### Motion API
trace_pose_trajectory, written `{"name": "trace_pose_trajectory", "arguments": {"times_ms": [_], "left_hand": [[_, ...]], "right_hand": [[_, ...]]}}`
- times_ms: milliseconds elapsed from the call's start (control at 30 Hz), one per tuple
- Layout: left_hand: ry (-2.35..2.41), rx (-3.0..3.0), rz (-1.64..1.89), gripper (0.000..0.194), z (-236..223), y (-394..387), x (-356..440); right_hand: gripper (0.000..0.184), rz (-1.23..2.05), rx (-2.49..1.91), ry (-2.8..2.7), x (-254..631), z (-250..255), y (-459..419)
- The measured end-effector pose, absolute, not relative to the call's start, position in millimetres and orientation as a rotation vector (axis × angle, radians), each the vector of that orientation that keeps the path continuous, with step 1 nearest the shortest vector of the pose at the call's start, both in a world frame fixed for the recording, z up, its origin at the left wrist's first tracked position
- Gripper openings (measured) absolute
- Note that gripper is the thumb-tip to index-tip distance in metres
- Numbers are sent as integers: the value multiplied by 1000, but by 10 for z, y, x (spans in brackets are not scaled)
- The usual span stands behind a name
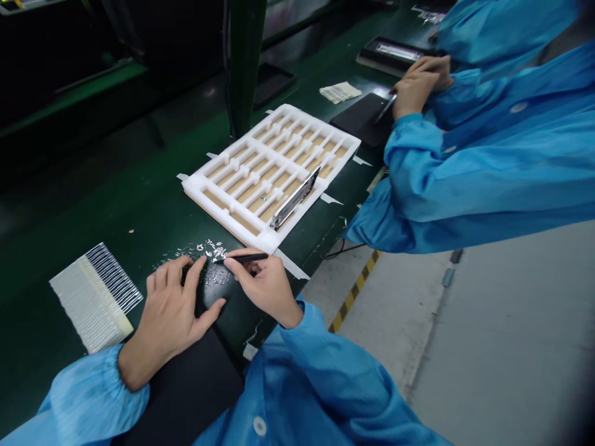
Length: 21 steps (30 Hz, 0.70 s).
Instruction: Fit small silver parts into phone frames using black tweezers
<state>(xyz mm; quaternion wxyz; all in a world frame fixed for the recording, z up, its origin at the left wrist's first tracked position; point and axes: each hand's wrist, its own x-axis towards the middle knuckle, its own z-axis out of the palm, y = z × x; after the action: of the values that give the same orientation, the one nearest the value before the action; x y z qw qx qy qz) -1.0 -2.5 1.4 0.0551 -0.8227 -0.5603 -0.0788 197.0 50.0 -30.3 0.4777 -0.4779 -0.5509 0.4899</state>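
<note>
In my right hand (267, 286) is a slim black pen-like tool (251, 257), its tip at a scatter of small shiny metal parts (214, 251). The fingers are closed around it. My left hand (171, 310) rests on the left with fingers and thumb spread apart, fingertips beside the parts. No held object shows in it. Under my left wrist lies a black pad (195, 384). Just beyond my right hand is a white foam tray (216, 179) with several slots. A thin metal-edged piece (295, 199) stands tilted on edge in its near right corner.
A sheet with rows of thin strips (93, 297) lies at the left on the green bench (153, 217). A co-worker's hands (421, 87) work at the right above a black pad (362, 118). Near them lie a paper stack (340, 92) and a black case (390, 54). A dark post (246, 62) rises behind the tray.
</note>
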Motion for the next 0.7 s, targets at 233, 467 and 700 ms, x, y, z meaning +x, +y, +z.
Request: {"name": "trace_pose_trajectory", "arguments": {"times_ms": [233, 467, 700], "left_hand": [[-1742, -2480, -195, 64, 14, -45, -22], [-1747, -2479, -176, 61, 30, -24, -5], [-1738, -2492, -182, 61, 50, -18, 16]], "right_hand": [[17, 1205, -1223, -1411, 1906, -290, 562], [18, 1183, -1225, -1439, 1916, -288, 581], [15, 1060, -1205, -1381, 1962, -311, 484]]}}
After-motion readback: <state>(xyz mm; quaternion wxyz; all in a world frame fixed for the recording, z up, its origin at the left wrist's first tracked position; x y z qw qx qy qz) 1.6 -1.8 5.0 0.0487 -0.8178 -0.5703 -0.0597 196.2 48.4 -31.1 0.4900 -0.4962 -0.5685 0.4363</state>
